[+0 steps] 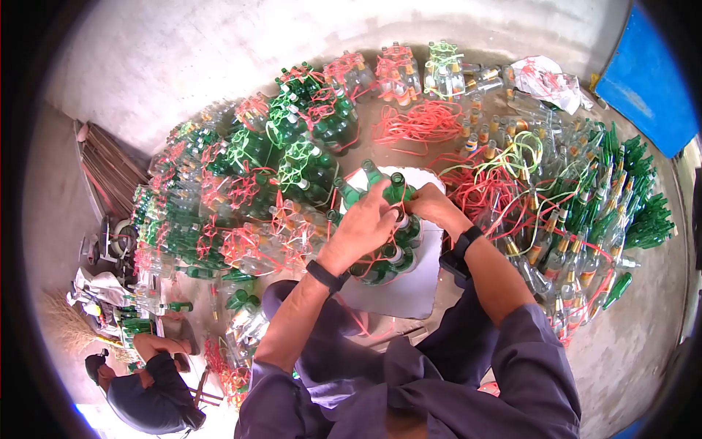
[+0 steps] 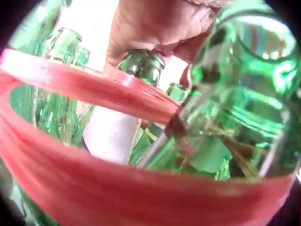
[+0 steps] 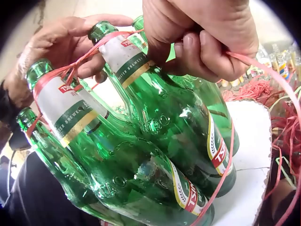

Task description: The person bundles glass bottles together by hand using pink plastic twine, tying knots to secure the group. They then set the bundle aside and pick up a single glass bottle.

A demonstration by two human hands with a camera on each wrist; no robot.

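Observation:
A bundle of green glass bottles (image 3: 155, 117) stands on a white board (image 1: 417, 296) in front of me. Red plastic strapping (image 3: 56, 73) is looped around their necks, and a lower red strand runs around their bodies. At the necks, my left hand (image 1: 363, 228) grips one bottle, fingers and thumb around its top; in the right wrist view this left hand (image 3: 56, 49) sits behind the strapping. My right hand (image 1: 436, 205) is curled beside the far necks and holds the red strap (image 3: 263, 70), whose free length trails down on the right.
Strapped bottle bundles (image 1: 252, 190) crowd the floor to the left. Loose red strapping (image 1: 420, 124) lies ahead, with another tangle (image 1: 482, 190) on the right beside many loose bottles (image 1: 570, 256). Another person (image 1: 150, 388) sits at lower left. A blue panel (image 1: 651, 80) stands far right.

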